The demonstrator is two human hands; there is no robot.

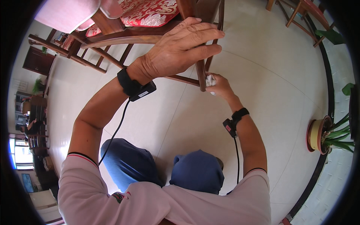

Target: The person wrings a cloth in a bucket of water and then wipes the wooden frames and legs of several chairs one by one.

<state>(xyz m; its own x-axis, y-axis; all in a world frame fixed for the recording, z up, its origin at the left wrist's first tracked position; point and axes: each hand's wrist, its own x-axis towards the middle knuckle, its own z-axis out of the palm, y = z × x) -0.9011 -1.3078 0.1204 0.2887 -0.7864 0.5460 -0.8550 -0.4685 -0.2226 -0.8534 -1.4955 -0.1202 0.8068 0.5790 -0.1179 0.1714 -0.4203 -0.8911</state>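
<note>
At the chair leg, the right grip clutches half-hidden white cloth; left grip unclenched, contact unclear

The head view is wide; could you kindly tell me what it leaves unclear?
In the head view:
White wad: partly hidden by the right hand.
Wooden chair: cut off by the top edge, partly covered by the left hand.
Potted plant: right side cut off by the dark rim.
Wall sheet, far left: too small to read.

Pale tiled floor; on it, brown wooden chair, yellow plant pot at right.
</note>
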